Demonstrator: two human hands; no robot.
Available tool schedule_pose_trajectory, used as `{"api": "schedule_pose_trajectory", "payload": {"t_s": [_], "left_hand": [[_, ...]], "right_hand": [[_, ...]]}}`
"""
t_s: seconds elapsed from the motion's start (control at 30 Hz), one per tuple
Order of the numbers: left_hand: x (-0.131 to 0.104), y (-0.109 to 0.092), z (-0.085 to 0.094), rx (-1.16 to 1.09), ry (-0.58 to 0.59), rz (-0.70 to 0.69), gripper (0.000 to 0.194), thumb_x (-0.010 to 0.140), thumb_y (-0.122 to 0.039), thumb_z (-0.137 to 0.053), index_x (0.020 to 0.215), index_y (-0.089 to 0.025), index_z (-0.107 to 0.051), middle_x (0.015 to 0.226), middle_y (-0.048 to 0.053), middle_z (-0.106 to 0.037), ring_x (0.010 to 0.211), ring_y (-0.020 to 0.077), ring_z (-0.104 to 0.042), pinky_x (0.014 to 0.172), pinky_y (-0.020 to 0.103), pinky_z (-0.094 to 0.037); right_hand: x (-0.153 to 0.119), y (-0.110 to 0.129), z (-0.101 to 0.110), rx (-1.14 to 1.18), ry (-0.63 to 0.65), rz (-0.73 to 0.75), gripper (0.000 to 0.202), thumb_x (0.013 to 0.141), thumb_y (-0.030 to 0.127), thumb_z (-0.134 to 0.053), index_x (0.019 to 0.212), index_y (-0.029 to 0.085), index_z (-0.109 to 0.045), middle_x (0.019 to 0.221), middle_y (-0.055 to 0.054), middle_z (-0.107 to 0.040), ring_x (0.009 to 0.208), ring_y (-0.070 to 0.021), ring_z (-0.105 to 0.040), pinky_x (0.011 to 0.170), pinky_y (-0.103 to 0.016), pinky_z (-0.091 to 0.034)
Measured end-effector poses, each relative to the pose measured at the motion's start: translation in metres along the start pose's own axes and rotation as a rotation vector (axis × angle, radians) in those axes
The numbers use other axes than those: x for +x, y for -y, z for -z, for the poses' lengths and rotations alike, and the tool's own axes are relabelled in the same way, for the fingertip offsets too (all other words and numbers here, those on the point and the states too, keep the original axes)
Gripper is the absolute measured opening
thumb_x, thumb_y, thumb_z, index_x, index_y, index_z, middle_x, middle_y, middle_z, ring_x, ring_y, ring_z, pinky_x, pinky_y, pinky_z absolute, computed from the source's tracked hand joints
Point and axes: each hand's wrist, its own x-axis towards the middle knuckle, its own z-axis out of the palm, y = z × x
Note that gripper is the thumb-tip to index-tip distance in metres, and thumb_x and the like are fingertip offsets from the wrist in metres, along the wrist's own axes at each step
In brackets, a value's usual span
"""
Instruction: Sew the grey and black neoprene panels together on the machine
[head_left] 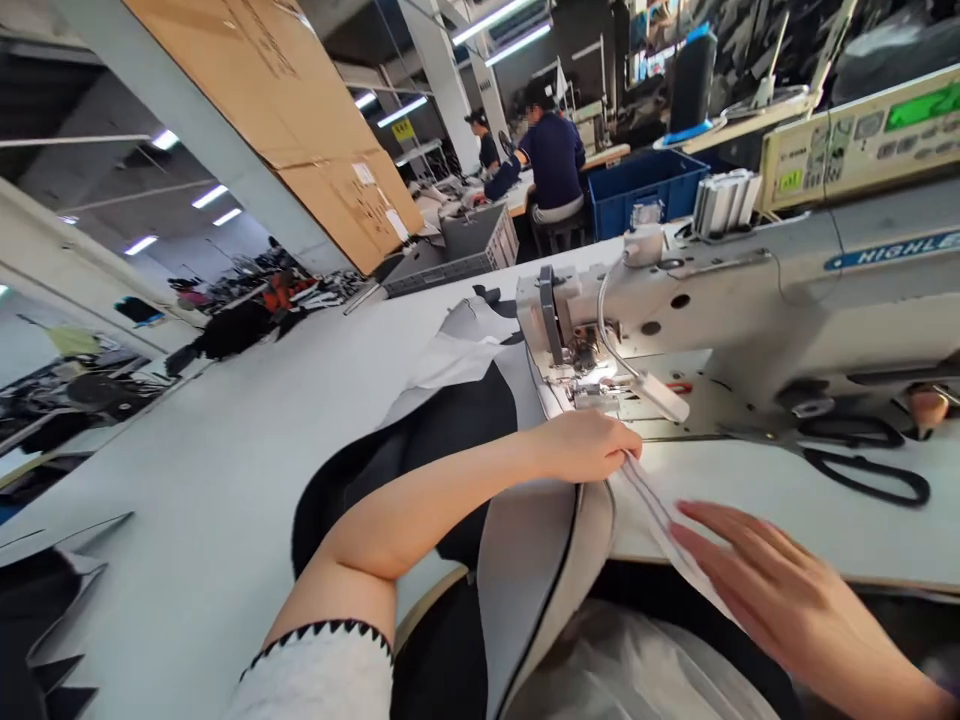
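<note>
At the sewing machine's needle area [592, 375], my left hand [589, 445] is closed in a pinch on a pale narrow fabric strip [651, 500] with a dark line along it. The strip runs down to the right, against the fingertips of my right hand [780, 580]. That hand's fingers are stretched out. Under my left wrist, a light grey fabric panel [525, 560] with a dark edge hangs over the table edge towards my lap. Black fabric [420, 450] lies beneath my left forearm. The needle itself is too small to make out.
Black-handled scissors [866, 475] lie right of the machine bed. The machine arm [840, 270] spans the right side. Dark cut pieces [45, 620] rest on the white table [225, 450]. Behind are a grey crate [480, 245], a blue bin [645, 190] and two seated people [555, 160].
</note>
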Motion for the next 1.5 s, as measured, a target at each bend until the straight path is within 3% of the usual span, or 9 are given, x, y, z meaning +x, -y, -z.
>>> {"api": "schedule_pose_trajectory", "payload": {"t_s": [0.17, 0.33, 0.43, 0.6, 0.77, 1.03, 1.2, 1.33, 1.5], "left_hand": [[0.023, 0.024, -0.017, 0.197, -0.009, 0.192, 0.03, 0.095, -0.025, -0.04, 0.113, -0.015, -0.061, 0.106, 0.011, -0.068, 0.103, 0.0264, -0.062, 0.087, 0.035, -0.045], [0.006, 0.05, -0.035, 0.112, -0.172, 0.361, 0.062, 0.093, -0.063, -0.037, 0.12, -0.01, -0.054, 0.117, 0.016, -0.062, 0.11, 0.0318, -0.057, 0.094, 0.041, -0.042], [-0.01, 0.06, -0.04, 0.012, -0.248, 0.424, 0.05, 0.093, -0.061, -0.039, 0.096, -0.016, -0.06, 0.111, 0.011, -0.063, 0.108, 0.0282, -0.057, 0.092, 0.038, -0.043], [-0.011, 0.078, -0.036, -0.199, -0.242, 0.436, 0.041, 0.086, -0.059, -0.052, 0.094, -0.02, -0.055, 0.099, 0.005, -0.064, 0.096, 0.0239, -0.06, 0.08, 0.032, -0.046], [0.004, 0.09, -0.031, -0.202, -0.149, 0.442, 0.038, 0.077, -0.058, -0.06, 0.081, -0.02, -0.051, 0.092, 0.004, -0.059, 0.087, 0.0223, -0.059, 0.074, 0.03, -0.046], [0.013, 0.099, -0.034, -0.167, -0.022, 0.366, 0.018, 0.079, -0.035, -0.054, 0.074, -0.021, -0.042, 0.082, 0.002, -0.054, 0.085, 0.0217, -0.054, 0.077, 0.032, -0.044], [0.012, 0.114, -0.035, -0.259, 0.046, 0.196, 0.03, 0.083, -0.019, -0.043, 0.055, -0.019, -0.033, 0.072, 0.001, -0.044, 0.082, 0.0174, -0.048, 0.083, 0.029, -0.039], [0.006, 0.126, -0.035, -0.478, -0.005, 0.13, 0.031, 0.086, -0.02, -0.04, 0.058, -0.02, -0.029, 0.071, -0.002, -0.038, 0.071, 0.0134, -0.043, 0.072, 0.026, -0.039], [0.002, 0.112, -0.04, -0.344, -0.169, 0.201, 0.028, 0.091, -0.018, -0.037, 0.063, -0.019, -0.039, 0.073, 0.0, -0.048, 0.078, 0.0162, -0.049, 0.08, 0.028, -0.041]], "right_hand": [[0.045, -0.035, -0.039, -0.056, 0.205, 0.223, 0.052, 0.094, 0.027, -0.047, 0.145, 0.027, -0.039, 0.148, -0.006, -0.042, 0.136, -0.0282, -0.038, 0.108, -0.05, -0.036], [0.084, -0.07, -0.054, 0.03, 0.274, 0.198, 0.035, 0.097, 0.029, -0.041, 0.127, 0.022, -0.058, 0.127, -0.009, -0.061, 0.111, -0.0231, -0.058, 0.09, -0.039, -0.047], [0.108, -0.069, -0.068, 0.011, 0.239, 0.187, 0.028, 0.094, 0.028, -0.048, 0.116, 0.019, -0.062, 0.105, -0.009, -0.067, 0.089, -0.0221, -0.061, 0.076, -0.034, -0.048], [0.137, -0.062, -0.094, -0.042, 0.119, 0.198, 0.05, 0.091, 0.044, -0.053, 0.127, 0.009, -0.056, 0.125, -0.019, -0.058, 0.108, -0.0318, -0.055, 0.085, -0.042, -0.046], [0.145, -0.07, -0.1, 0.0, 0.109, 0.175, 0.034, 0.098, 0.024, -0.036, 0.12, 0.018, -0.062, 0.115, -0.012, -0.064, 0.099, -0.0232, -0.058, 0.083, -0.035, -0.045], [0.155, -0.069, -0.102, -0.036, 0.22, 0.116, 0.058, 0.091, 0.049, -0.05, 0.131, 0.007, -0.053, 0.117, -0.018, -0.061, 0.101, -0.0303, -0.054, 0.083, -0.044, -0.043], [0.165, -0.069, -0.096, 0.002, 0.281, 0.097, 0.066, 0.081, 0.063, -0.059, 0.123, 0.013, -0.061, 0.115, -0.016, -0.06, 0.101, -0.0317, -0.053, 0.085, -0.043, -0.042], [0.169, -0.067, -0.097, 0.0, 0.29, 0.077, 0.069, 0.076, 0.066, -0.063, 0.123, 0.016, -0.062, 0.112, -0.014, -0.061, 0.1, -0.032, -0.053, 0.085, -0.042, -0.041], [0.166, -0.053, -0.107, -0.005, 0.225, 0.005, 0.063, 0.077, 0.055, -0.068, 0.121, 0.01, -0.062, 0.117, -0.015, -0.062, 0.101, -0.0302, -0.054, 0.087, -0.041, -0.041]]}}
